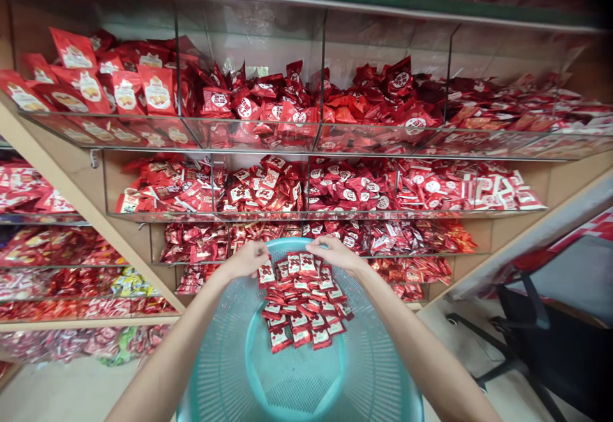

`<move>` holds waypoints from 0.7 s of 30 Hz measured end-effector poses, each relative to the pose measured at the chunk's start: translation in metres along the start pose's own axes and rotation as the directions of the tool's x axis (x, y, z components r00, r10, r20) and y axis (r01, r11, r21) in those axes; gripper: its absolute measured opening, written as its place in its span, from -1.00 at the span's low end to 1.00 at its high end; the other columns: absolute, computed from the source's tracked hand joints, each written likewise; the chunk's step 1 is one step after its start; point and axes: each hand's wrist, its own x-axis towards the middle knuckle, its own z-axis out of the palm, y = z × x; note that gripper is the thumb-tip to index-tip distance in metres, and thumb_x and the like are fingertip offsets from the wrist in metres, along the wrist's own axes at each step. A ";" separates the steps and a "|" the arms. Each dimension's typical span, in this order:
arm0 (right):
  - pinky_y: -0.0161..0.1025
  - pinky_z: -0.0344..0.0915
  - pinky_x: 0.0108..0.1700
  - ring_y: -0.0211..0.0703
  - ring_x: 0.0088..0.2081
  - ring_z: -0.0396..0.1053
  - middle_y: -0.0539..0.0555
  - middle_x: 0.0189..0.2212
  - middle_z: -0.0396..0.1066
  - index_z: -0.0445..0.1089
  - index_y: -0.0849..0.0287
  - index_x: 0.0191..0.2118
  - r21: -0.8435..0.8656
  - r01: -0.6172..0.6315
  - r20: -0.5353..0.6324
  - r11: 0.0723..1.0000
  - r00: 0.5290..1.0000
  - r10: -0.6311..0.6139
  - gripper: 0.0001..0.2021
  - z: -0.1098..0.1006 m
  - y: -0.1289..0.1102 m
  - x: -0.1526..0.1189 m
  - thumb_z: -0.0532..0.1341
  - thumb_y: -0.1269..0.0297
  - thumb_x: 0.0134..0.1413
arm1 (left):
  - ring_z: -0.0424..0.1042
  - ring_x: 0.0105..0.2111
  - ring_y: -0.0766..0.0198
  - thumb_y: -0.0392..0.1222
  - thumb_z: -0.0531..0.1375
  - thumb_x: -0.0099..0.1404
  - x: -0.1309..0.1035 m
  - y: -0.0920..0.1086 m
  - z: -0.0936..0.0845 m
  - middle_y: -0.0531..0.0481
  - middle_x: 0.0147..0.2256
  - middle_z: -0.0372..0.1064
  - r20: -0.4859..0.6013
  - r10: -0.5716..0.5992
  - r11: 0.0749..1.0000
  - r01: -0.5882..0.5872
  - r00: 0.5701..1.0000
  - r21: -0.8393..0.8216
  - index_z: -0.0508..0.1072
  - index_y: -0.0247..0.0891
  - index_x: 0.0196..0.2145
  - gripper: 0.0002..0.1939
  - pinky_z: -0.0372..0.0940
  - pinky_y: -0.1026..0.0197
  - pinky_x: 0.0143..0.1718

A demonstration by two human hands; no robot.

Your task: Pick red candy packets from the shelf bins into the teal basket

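A turquoise plastic basket [230, 345] with perforated sides stands in front of me, wide open at the top. Small red-and-white wrapped packets [299, 320] lie in overlapping rows across its far wall and base. At the far rim, on the left, my left hand [248, 260] has its fingers closed at the edge of one packet [266, 272]. Opposite it, my right hand [335, 253] is at the rim above the top row, its fingers bent together. What its fingertips grip, if anything, is hard to make out.
Wooden shelves with glass dividers [320, 77] rise behind the basket, filled with red packets [265, 186]. Another shelf bay [52, 243] stands at the left, with yellow packets [131, 281] among the red. A black office chair [550, 339] is on the floor at right.
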 end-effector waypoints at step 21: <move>-0.18 0.16 -0.10 -0.11 -0.21 0.32 0.04 -0.32 0.43 0.44 0.13 -0.44 -0.043 0.038 -0.014 0.998 0.999 -0.038 -0.69 -0.002 0.005 0.004 0.20 -0.03 -0.09 | 0.35 -0.55 0.21 -0.10 0.26 -0.08 0.000 -0.004 0.012 0.06 -0.61 0.32 -0.128 0.153 0.876 -0.075 0.980 0.476 0.41 -0.19 -0.53 -0.85 0.12 0.25 -0.53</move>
